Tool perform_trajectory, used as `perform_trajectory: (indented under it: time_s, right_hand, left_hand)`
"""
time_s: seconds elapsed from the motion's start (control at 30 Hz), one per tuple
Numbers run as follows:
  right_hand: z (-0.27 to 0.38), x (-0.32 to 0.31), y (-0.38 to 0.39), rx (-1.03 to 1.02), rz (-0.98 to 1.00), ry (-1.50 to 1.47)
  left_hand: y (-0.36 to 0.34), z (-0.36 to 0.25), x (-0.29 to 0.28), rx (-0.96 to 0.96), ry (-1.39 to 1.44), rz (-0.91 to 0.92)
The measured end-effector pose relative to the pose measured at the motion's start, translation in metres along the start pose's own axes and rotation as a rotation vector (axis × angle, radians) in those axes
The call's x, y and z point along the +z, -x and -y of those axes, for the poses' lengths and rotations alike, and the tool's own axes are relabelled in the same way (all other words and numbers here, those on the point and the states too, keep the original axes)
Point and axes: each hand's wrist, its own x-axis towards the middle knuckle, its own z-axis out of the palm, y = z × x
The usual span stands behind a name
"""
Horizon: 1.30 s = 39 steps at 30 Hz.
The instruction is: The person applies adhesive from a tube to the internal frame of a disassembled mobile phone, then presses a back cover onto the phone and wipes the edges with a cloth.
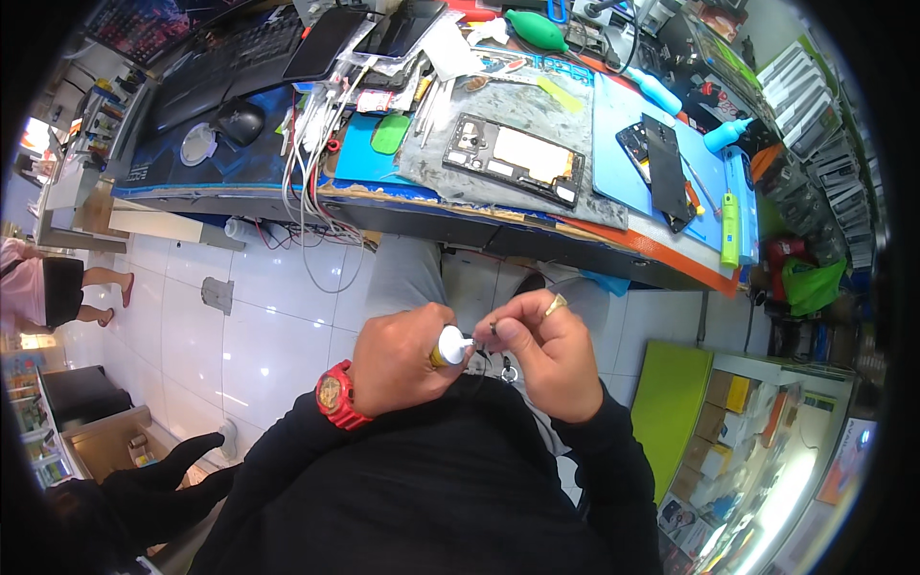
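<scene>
Above my lap, my left hand (406,353) is wrapped round a small glue-type bottle (450,347) with a white cap and a thin nozzle; a bit of yellow shows on its body. The nozzle points right, toward the fingertips of my right hand (548,353). Those fingers pinch a tiny dark part (494,328), too small to name. Tip and part are very close; whether they touch I cannot tell. Beyond my hands, an opened phone frame (517,158) lies on a grey work mat (422,158). No hand is on it.
Right of the frame, a second opened phone (661,168) lies on a light blue mat (613,182) near a green-yellow tool (730,230) and blue bottles (655,94). White cables (311,182) hang over the bench edge. A mouse (240,121) sits at left. A glass display case (757,441) stands at right.
</scene>
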Motion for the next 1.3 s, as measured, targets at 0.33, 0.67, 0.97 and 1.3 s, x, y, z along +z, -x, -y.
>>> perform_trajectory:
  time_s: [0.33,0.67,0.97,1.3]
  right_hand:
    - [-0.003,0.002,0.013,0.066,-0.021,-0.127]
    - [-0.007,0.001,0.013,0.062,-0.018,-0.108]
    - [-0.015,0.001,0.01,-0.014,-0.015,-0.005]
    - [-0.04,-0.015,0.023,-0.266,-0.064,0.531]
  left_hand:
    - [-0.004,0.0,0.006,0.019,-0.007,0.019]
    - [-0.007,0.001,0.006,0.044,-0.02,0.018]
    - [-0.007,0.009,0.006,0.098,-0.081,0.014]
    - [-0.027,-0.006,0.027,0.175,-0.075,0.107]
